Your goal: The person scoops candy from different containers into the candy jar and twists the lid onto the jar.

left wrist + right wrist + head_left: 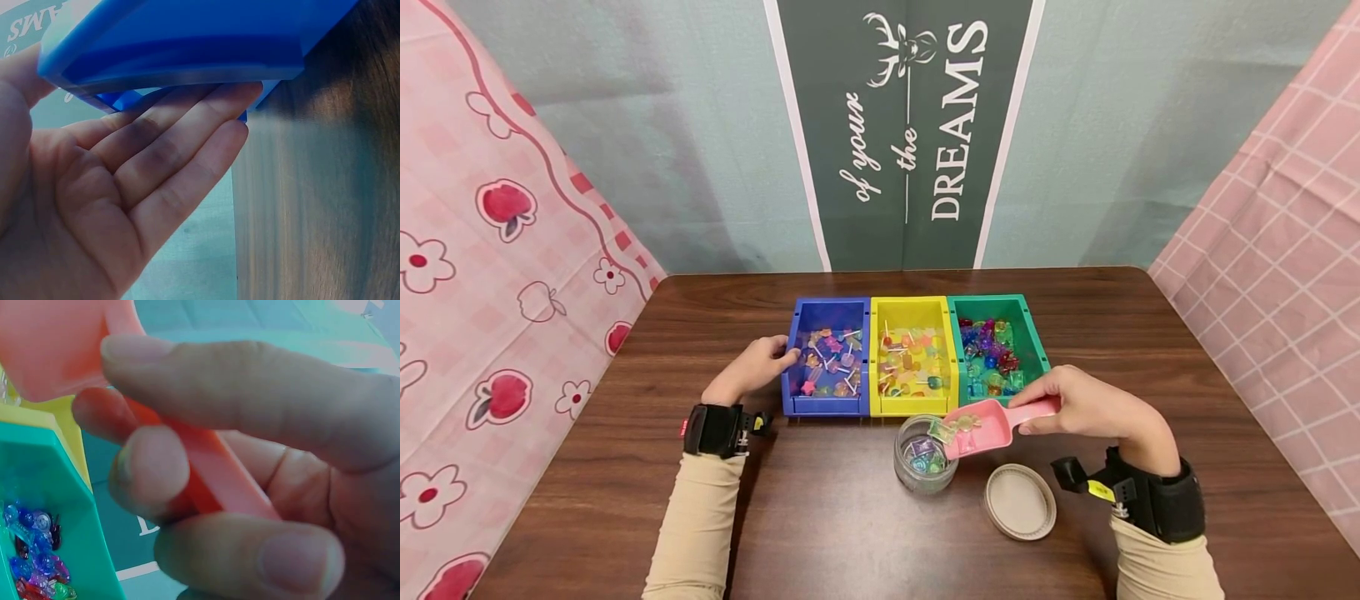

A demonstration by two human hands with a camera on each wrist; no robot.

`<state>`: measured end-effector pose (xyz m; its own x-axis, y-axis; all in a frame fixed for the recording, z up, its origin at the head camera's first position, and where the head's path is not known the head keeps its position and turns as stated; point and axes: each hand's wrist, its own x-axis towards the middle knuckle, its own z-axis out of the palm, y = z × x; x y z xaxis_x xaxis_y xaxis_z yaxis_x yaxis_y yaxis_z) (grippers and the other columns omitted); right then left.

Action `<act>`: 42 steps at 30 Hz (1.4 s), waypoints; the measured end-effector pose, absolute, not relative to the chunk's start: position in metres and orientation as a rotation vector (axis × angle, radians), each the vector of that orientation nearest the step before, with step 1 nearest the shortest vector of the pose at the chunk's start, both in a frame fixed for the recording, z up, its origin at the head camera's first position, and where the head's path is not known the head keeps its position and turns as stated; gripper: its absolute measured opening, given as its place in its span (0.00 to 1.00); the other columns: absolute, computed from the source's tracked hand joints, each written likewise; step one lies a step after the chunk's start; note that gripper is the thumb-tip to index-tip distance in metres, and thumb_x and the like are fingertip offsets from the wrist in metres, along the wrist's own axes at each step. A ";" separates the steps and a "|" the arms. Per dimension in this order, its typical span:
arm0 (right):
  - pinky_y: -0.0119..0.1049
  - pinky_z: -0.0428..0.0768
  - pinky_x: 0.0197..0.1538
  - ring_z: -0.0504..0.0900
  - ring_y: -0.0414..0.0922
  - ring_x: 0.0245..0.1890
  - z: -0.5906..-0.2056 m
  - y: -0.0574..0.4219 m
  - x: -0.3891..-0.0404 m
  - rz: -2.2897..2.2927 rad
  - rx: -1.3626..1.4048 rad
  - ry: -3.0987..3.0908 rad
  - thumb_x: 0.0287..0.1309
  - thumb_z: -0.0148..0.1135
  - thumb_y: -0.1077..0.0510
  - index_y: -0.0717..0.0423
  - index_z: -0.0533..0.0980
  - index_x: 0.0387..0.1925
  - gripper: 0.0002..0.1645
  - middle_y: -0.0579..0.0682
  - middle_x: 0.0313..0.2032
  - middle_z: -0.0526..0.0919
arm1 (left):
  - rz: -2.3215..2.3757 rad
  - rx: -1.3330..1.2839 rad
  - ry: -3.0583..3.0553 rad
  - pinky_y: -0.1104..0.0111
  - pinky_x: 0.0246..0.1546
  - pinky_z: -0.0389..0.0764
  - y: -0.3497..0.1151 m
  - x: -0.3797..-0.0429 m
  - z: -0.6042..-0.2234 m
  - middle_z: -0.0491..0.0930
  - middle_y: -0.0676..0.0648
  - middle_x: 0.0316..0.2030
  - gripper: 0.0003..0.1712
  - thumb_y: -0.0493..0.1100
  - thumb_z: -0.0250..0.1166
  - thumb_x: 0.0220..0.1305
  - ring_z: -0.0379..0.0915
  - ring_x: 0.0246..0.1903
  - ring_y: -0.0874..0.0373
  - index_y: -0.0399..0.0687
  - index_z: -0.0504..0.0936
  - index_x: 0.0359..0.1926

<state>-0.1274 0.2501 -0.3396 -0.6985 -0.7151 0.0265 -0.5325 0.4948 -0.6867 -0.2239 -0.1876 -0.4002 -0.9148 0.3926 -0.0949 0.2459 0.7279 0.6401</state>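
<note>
Over jar (917, 483): scoop (988, 427) bearing clear pieces (964, 422), lip at rim. Right hand (1078, 404) clamped on handle (1036, 409); left hand (748, 367) pinches bin (827, 406) wall. Overtilt could spill pieces outside; bump could tip jar. Scoop: smooth pink plastic. Jar: round, transparent. Pieces glossy.

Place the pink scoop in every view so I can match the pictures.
Head: the pink scoop is right of centre, below mid-height, in the right hand, its tip over the glass jar.
Left wrist: not in it.
Right wrist: upper left to past centre, partly behind fingers.
Shared landmark, head and right wrist only: green bin, lower left in the latter.
</note>
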 end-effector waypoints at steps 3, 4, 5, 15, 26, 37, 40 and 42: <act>0.28 0.76 0.20 0.71 0.32 0.22 -0.339 0.248 -0.126 -0.991 -1.042 2.536 0.47 0.70 0.56 0.60 0.84 0.36 0.14 0.49 0.27 0.85 | 0.953 0.502 2.710 0.61 0.35 0.75 -0.187 -0.224 -0.400 0.80 0.37 0.34 0.16 0.41 0.52 0.68 0.71 0.31 0.53 0.29 0.75 0.44; 0.28 0.76 0.20 0.71 0.32 0.22 -0.338 0.247 -0.125 -0.992 -1.038 2.552 0.46 0.71 0.55 0.60 0.84 0.36 0.15 0.49 0.27 0.85 | 0.952 0.499 2.712 0.61 0.35 0.75 -0.187 -0.223 -0.400 0.80 0.37 0.34 0.15 0.41 0.53 0.68 0.71 0.31 0.53 0.29 0.75 0.44; 0.28 0.76 0.20 0.71 0.33 0.22 -0.338 0.246 -0.125 -0.997 -1.035 2.566 0.46 0.71 0.55 0.59 0.83 0.36 0.15 0.49 0.27 0.85 | 0.950 0.497 2.715 0.61 0.35 0.74 -0.187 -0.223 -0.399 0.80 0.37 0.33 0.15 0.41 0.53 0.68 0.71 0.31 0.53 0.29 0.75 0.43; 0.27 0.73 0.18 0.68 0.34 0.21 -0.330 0.237 -0.117 -1.072 -0.983 2.658 0.43 0.73 0.55 0.55 0.83 0.32 0.12 0.44 0.23 0.81 | 0.960 0.506 2.712 0.60 0.35 0.75 -0.186 -0.223 -0.400 0.80 0.35 0.34 0.16 0.41 0.52 0.68 0.71 0.31 0.53 0.29 0.75 0.44; 0.26 0.70 0.18 0.67 0.33 0.19 -0.328 0.237 -0.115 -1.117 -0.991 2.674 0.41 0.74 0.56 0.54 0.82 0.30 0.11 0.42 0.21 0.79 | 0.959 0.492 2.713 0.55 0.39 0.78 -0.187 -0.224 -0.402 0.81 0.34 0.36 0.17 0.41 0.52 0.68 0.73 0.33 0.52 0.28 0.75 0.46; 0.25 0.69 0.17 0.66 0.32 0.18 -0.327 0.237 -0.114 -1.124 -0.984 2.677 0.41 0.74 0.58 0.54 0.82 0.29 0.11 0.42 0.20 0.78 | 0.961 0.498 2.713 0.58 0.37 0.76 -0.187 -0.224 -0.402 0.81 0.35 0.36 0.16 0.41 0.52 0.68 0.72 0.32 0.53 0.29 0.75 0.45; 0.25 0.69 0.17 0.66 0.32 0.18 -0.327 0.238 -0.114 -1.112 -0.991 2.677 0.41 0.74 0.57 0.54 0.82 0.29 0.10 0.42 0.20 0.77 | 0.966 0.498 2.710 0.57 0.38 0.77 -0.186 -0.224 -0.401 0.81 0.34 0.36 0.16 0.40 0.53 0.68 0.72 0.33 0.52 0.29 0.75 0.46; 0.25 0.68 0.18 0.65 0.32 0.18 -0.327 0.238 -0.114 -1.097 -0.991 2.670 0.42 0.73 0.57 0.54 0.82 0.30 0.10 0.41 0.19 0.76 | 0.966 0.503 2.709 0.57 0.38 0.77 -0.186 -0.223 -0.401 0.81 0.34 0.36 0.16 0.40 0.52 0.68 0.72 0.33 0.52 0.28 0.75 0.47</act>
